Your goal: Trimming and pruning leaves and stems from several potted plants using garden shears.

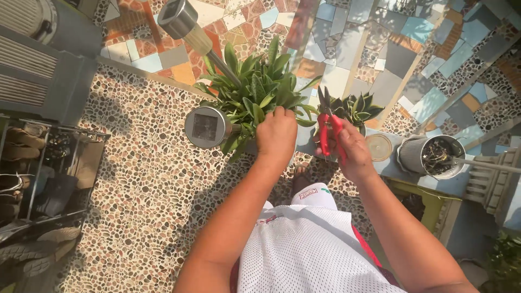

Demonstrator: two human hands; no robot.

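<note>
left hand (277,135) is closed into the base of the big green leafy plant (259,89), bunching leaves near its lower edge, just beside the round solar garden light (206,127). right hand (350,149) has its grip wrapped on the red-handled pruning shears (329,127), blades up and slightly parted by the small plant (355,107). leaves look soft and bendy, likely easy to tear, so hold low at the base. shears rigid and light, take by the handles.
</note>
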